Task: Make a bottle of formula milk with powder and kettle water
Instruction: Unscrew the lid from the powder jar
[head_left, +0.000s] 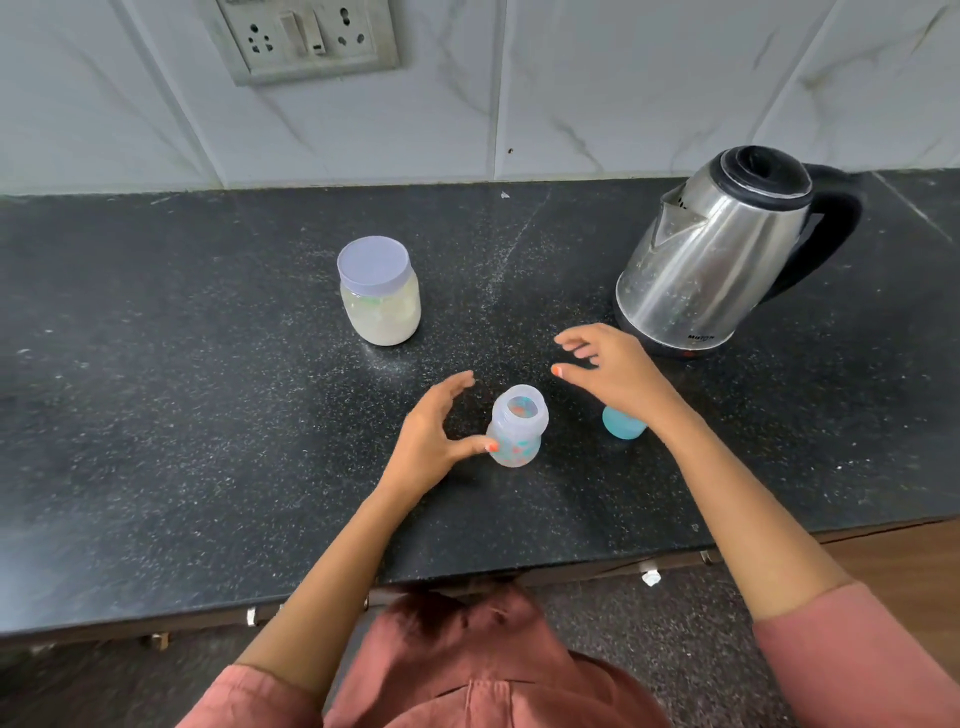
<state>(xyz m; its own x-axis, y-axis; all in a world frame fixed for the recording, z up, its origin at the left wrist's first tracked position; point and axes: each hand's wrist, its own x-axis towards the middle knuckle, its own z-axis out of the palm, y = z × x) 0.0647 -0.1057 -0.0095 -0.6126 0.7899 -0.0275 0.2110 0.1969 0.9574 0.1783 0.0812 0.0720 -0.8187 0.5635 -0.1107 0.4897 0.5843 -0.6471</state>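
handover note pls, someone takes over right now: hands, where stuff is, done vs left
Left hand: open, thumb touching the bottle, not gripping.
Right hand: open, empty, hovering above the blue cap.
Bottle: upright near the counter front edge, uncapped; contents unclear.
Powder jar: behind the bottle to the left, lid on.
Kettle: back right on its base, lid shut.
Done: cap off, set right of the bottle.
Left: open the jar, add powder, pour kettle water, recap.
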